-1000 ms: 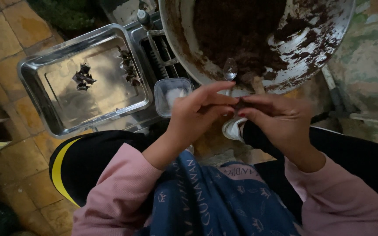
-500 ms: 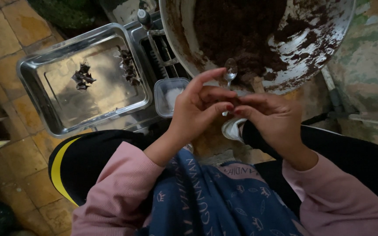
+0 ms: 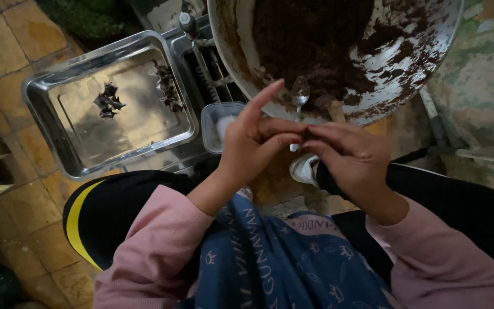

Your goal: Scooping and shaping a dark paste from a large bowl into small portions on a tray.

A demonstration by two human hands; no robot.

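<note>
Spoon (image 3: pixel 299 94) | small, metal, bowl empty, upright | both hands' fingers (image 3: pixel 281 137) pinching its handle

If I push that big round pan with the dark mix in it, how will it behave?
The big round pan looks like metal and holds a thick mound of dark mix, so it is probably heavy and stiff. Its curved wall suggests it might rock or tilt rather than slide flat. The smeared rim may feel slippery.

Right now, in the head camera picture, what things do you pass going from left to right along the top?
Shiny rectangular metal tray → small clear plastic tub → silver metal spoon → big round metal pan of dark brown mix.
</note>
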